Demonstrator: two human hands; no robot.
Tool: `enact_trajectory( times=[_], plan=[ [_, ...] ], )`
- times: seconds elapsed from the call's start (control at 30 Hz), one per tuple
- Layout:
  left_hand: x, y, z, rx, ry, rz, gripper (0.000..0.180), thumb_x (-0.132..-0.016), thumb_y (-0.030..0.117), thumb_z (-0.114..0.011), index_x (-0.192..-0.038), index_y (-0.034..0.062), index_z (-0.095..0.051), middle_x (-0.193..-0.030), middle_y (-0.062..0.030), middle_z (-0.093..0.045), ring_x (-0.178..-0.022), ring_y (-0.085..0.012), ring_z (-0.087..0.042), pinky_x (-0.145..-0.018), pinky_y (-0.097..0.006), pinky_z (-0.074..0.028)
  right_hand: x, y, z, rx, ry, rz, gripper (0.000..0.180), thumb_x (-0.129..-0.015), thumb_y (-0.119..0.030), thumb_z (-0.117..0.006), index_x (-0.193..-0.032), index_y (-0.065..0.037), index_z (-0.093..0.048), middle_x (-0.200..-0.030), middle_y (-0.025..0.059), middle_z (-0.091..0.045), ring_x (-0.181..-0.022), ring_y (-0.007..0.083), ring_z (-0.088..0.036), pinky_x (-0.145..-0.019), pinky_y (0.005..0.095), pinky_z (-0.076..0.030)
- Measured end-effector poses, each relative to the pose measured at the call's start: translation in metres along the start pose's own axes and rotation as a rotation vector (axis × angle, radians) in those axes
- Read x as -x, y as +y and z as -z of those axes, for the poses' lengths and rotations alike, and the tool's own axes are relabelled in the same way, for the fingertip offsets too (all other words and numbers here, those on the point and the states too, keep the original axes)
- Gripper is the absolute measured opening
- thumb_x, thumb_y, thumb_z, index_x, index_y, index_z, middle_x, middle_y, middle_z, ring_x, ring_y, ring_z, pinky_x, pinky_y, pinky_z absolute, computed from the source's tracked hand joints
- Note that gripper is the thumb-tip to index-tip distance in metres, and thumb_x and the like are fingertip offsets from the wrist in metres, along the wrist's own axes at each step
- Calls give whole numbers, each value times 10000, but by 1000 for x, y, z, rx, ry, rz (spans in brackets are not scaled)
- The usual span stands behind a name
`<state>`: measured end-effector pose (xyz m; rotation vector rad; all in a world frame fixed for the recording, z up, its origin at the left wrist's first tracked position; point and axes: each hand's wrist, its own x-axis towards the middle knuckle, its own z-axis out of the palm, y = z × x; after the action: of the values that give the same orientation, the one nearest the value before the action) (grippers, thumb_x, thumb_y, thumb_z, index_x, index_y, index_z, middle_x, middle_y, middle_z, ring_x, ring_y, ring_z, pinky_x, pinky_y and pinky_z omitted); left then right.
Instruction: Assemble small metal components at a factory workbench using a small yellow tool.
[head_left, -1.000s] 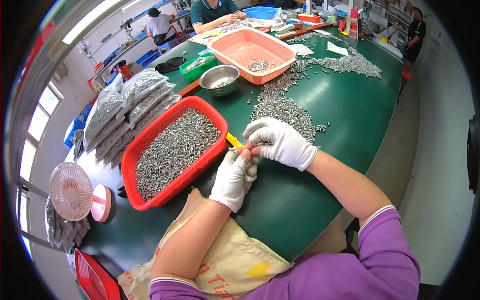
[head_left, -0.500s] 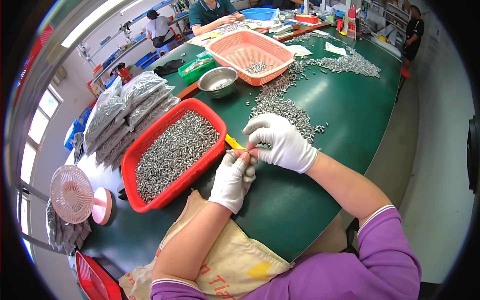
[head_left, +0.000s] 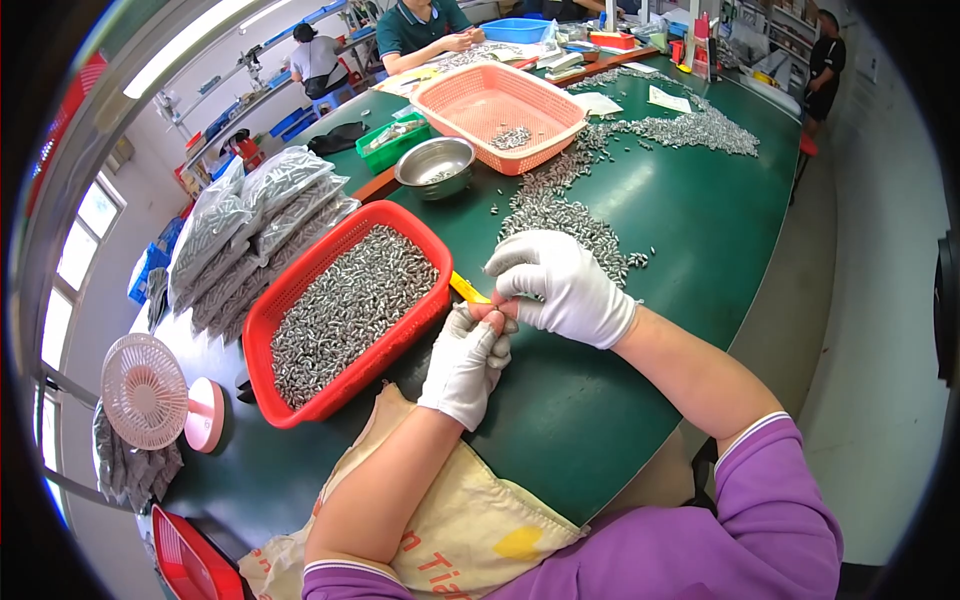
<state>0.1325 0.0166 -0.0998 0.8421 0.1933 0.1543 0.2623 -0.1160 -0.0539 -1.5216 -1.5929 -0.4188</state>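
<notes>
My left hand (head_left: 465, 365) and my right hand (head_left: 565, 288) wear white gloves with bare fingertips. They meet over the green table (head_left: 570, 400), both pinched together at the fingertips. Whatever sits between them is too small to make out. Just behind the fingertips shows a yellow tool handle or strip (head_left: 466, 288). To the left stands a red basket (head_left: 262, 345) filled with small silver metal parts (head_left: 350, 310). Beyond my right hand a loose pile of the same kind of metal parts (head_left: 565, 222) lies on the table.
A steel bowl (head_left: 436, 165), a green tray (head_left: 392, 142) and a pink basket (head_left: 470, 92) stand farther back. Filled plastic bags (head_left: 260, 220) are stacked at left, near a pink fan (head_left: 160, 392). A co-worker (head_left: 425, 38) sits across the table.
My hands stay at the same spot, with only slight movement of the fingertips. Across the table, the co-worker's hands have shifted slightly.
</notes>
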Motion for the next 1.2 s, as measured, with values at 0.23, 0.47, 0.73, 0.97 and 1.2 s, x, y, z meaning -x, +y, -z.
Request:
enact_trajectory(
  times=[0.23, 0.47, 0.73, 0.97, 1.2],
  plan=[
    [2, 0, -2, -23, 13, -13, 127, -916, 111, -641, -971, 76, -531, -852, -57, -611, -624, -85, -497, -543, -204, -403, 0, -2, 0, -6, -5, -17, 160, -666, -63, -752, -779, -64, -639, -946, 93, -649, -896, 301, -634, -788, 392, -517],
    [2, 0, -1, -40, 27, -1, 126, -927, 117, -625, -990, 73, -525, -851, -55, -605, -623, -84, -491, -542, -204, -399, 0, -5, -4, 14, 43, -34, 148, -671, -93, -745, -757, -51, -631, -912, 95, -656, -826, 291, -627, -746, 383, -511],
    [4, 3, -7, -63, 52, 15, 169, -933, 195, -631, -997, 87, -517, -874, -35, -575, -610, -65, -450, -532, -187, -357, 0, 40, 27, -358, 643, -581, 228, -900, -289, -682, -902, -63, -651, -904, 29, -686, -801, 97, -611, -795, 265, -509],
    [3, 2, -9, -120, 40, 9, 141, -971, 173, -559, -1050, 72, -499, -855, -35, -579, -601, -70, -463, -511, -194, -376, 38, 112, 101, -628, 1487, -794, 93, -906, -242, -661, -934, -170, -609, -832, -53, -634, -731, 67, -608, -618, 188, -466],
    [20, 26, -24, -353, 190, -221, 143, -957, 228, -573, -988, 114, -492, -641, 74, -365, -471, -26, -285, -428, -191, -221, 9, 38, 9, 193, 255, -517, 259, -811, -251, -723, -996, -73, -686, -907, 90, -677, -822, 241, -653, -761, 333, -526]
  ],
)
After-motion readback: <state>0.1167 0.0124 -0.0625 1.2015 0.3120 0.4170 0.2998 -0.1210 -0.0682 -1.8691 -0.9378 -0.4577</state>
